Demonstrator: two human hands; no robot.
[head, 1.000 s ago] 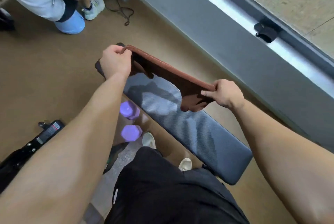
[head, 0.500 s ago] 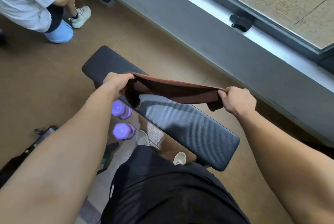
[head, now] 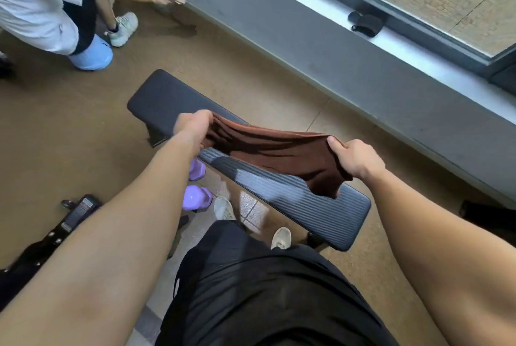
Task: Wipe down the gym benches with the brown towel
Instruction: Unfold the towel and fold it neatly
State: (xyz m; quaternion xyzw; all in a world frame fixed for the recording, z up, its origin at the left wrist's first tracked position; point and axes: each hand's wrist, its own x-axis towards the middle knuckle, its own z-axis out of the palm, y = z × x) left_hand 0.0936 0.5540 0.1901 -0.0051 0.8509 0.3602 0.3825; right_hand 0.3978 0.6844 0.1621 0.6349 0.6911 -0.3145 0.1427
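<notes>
Setup step: I'm pinching towel (head: 279,150) ends with left hand (head: 192,126) and right hand (head: 354,160), stretching it over bench (head: 293,195); next likely lowering flat, wiping.

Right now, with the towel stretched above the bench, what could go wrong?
1. The towel is bunched between the left hand and right hand; laid like that, it may wipe only a strip of the bench.
2. Purple dumbbells lie on the floor beside the bench, close to the wiper's shoe; a sidestep could trip on them.
3. Another person bends near the bench's far end and might be bumped.
</notes>
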